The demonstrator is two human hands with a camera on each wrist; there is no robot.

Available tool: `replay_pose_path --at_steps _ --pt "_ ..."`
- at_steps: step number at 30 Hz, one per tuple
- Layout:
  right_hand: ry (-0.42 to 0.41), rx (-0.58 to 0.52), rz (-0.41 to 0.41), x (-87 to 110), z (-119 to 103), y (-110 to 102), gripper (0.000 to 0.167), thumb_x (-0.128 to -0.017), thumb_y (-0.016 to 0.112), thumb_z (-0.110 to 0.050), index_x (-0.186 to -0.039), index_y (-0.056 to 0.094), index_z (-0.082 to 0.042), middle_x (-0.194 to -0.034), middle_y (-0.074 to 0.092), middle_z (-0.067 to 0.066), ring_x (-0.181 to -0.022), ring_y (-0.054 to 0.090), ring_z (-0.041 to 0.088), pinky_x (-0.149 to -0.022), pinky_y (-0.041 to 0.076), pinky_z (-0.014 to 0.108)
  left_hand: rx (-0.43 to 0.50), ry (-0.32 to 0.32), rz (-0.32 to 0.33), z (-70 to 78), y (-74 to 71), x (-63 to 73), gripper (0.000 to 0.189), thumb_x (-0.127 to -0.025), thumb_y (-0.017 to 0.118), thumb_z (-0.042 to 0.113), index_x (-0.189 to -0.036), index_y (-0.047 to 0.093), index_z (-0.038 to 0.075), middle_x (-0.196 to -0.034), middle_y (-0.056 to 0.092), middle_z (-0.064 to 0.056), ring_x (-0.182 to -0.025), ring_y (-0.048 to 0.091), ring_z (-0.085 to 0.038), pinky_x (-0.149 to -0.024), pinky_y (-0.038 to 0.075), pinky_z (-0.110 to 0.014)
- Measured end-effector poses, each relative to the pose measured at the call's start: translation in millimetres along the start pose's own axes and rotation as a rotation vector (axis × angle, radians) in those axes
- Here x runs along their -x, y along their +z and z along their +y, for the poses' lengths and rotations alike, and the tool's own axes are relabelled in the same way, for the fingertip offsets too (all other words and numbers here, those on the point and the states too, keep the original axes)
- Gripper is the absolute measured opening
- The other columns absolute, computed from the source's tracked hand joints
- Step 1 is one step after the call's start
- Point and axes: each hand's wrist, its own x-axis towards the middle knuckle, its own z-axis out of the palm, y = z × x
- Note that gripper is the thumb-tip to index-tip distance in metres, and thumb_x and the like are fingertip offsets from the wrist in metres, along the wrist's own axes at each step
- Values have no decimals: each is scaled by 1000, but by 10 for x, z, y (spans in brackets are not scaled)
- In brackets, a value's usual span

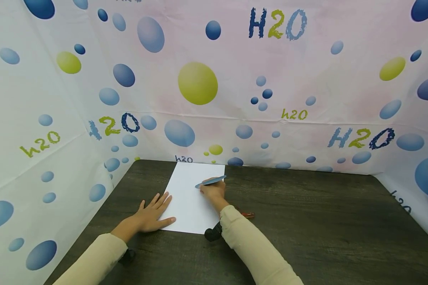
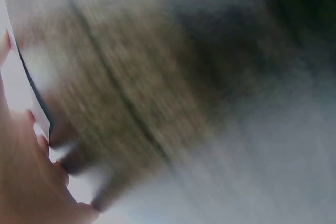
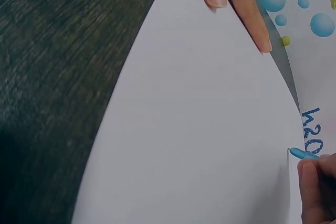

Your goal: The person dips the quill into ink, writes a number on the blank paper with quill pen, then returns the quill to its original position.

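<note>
A white sheet of paper (image 1: 187,209) lies on the dark wooden table. My left hand (image 1: 151,215) rests spread over its left edge, fingers straight; part of the same hand (image 2: 26,177) shows in the left wrist view. With my right hand (image 1: 214,191) I pinch a light blue pen (image 1: 210,181) over the upper right part of the sheet. In the right wrist view the pen's tip meets the paper, and a thin line runs from it. That view shows the right fingers (image 3: 311,187) only in part.
An orange-red object (image 1: 248,215), mostly hidden by my right sleeve, lies right of the paper. The dark table (image 1: 306,221) extends to the right. A white cloth (image 1: 235,51) with blue and green dots and H2O lettering stands behind and at the sides.
</note>
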Motion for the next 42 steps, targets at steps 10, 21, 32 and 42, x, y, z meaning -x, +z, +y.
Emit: replay_pose_path --at_steps 10,21,32,42 --pt "-26 37 -53 36 18 -12 5 -75 75 -5 -79 71 -6 -60 68 3 -52 63 10 -55 51 25 19 0 -8 112 -66 57 87 -92 47 61 -154 18 7 -160 9 -15 -145 5 -44 -102 -3 -76" --pt "-78 24 -119 122 25 -46 9 -75 74 -3 -82 68 -4 -61 68 4 -52 64 11 -55 52 24 18 19 13 78 -14 76 89 -91 45 64 -154 17 8 -160 9 -15 -144 5 -44 -102 -4 -76" --pt "-66 -34 -233 154 30 -130 9 -76 73 -2 -84 68 -1 -66 70 9 -54 66 14 -57 56 27 4 -2 2 128 -48 106 87 -92 48 60 -154 17 7 -160 9 -16 -144 5 -45 -102 -2 -76" --pt "-86 -21 -358 157 32 -265 13 -76 75 1 -87 68 2 -72 71 11 -59 68 16 -60 57 28 -16 -16 -4 121 -29 95 87 -92 46 62 -154 17 9 -161 9 -14 -145 6 -44 -102 0 -76"
